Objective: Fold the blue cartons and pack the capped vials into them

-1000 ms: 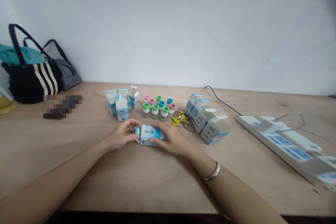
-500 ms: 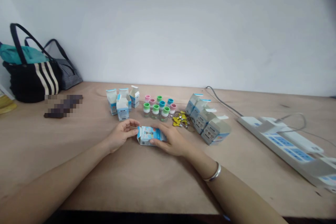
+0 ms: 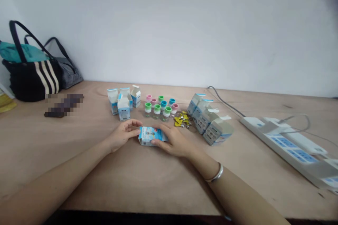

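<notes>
A small blue and white carton [image 3: 150, 135] lies on its side on the wooden table [image 3: 148, 179]. My right hand [image 3: 175, 141] wraps round its right part and holds it down. My left hand [image 3: 123, 134] is curled at the carton's left end, fingertips pressed against its end flap. Behind the hands stand several small bottles [image 3: 160, 107] with green, pink and blue caps.
Several upright open cartons [image 3: 123, 102] stand behind left, a row of leaning cartons [image 3: 210, 121] right. Small yellow pieces [image 3: 181, 119] lie between. A white power strip [image 3: 290, 146] with cable runs along the right. Two bags [image 3: 31, 72] sit far left by a dark object [image 3: 63, 105].
The flap at the carton's left end, open a second ago, now lies pressed shut under my left fingertips. Both hands stay in about the same place.
</notes>
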A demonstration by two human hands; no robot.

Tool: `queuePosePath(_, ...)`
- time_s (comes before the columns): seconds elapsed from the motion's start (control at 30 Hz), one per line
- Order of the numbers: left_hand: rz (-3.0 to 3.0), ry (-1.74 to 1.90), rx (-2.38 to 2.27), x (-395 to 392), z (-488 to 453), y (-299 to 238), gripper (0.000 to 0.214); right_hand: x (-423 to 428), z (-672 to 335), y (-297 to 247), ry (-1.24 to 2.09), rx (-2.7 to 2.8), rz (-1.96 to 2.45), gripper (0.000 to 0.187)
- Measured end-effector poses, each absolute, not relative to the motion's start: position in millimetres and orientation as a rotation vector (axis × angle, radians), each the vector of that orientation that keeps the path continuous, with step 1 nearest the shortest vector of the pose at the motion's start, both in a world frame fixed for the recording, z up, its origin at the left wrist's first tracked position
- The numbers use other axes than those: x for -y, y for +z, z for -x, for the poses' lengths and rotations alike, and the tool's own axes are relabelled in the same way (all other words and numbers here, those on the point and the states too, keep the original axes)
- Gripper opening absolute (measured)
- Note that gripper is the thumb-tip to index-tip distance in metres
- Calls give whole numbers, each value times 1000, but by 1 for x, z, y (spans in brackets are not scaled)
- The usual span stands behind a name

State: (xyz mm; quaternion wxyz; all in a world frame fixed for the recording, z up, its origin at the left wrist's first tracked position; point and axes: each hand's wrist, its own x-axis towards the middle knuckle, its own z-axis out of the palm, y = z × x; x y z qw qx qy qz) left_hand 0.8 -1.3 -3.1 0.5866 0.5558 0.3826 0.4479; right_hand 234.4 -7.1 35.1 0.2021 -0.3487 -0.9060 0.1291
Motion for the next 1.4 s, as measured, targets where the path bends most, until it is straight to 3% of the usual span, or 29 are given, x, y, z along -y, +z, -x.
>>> queuePosePath(0.23, -1398, 1077, -846, 8, -7, -2, 37, 8, -235, 35, 350, 2488, 960, 39)
queuePosePath(0.4, -1798, 988, -813, 14, -7, 7, 68, 11, -230, 37, 391, 2422, 978, 44)
queuePosePath(0.53, -2001, 930, -872, 12, -5, 11, 51, 14, -233, 44, 514, 2247, 943, 45)
queuePosePath(0.7, -1792, 959, -851, 3, -1, 3, 34, 8, -246, 52, 896, 2034, 778, 53)
queuePosePath(0.8, -1768, 996, -910, 0, -2, -1, 29, 6, -241, 47, 856, 1975, 871, 45)
queuePosePath(0.97, -1733, 1229, -992, 10, -3, 4, 32, 8, -222, 31, 873, 1872, 966, 35)
queuePosePath(1.13, -2024, 1258, -911, 28, -9, 14, 74, 13, -211, 26, 874, 1655, 992, 47)
queuePosePath(1.3, -2096, 1217, -1048, 24, -19, 15, 67, 18, -207, 29, 863, 1676, 997, 37)
queuePosePath(1.4, -2098, 1163, -1070, 17, -16, 16, 55, 17, -208, 31, 680, 1694, 1058, 30)
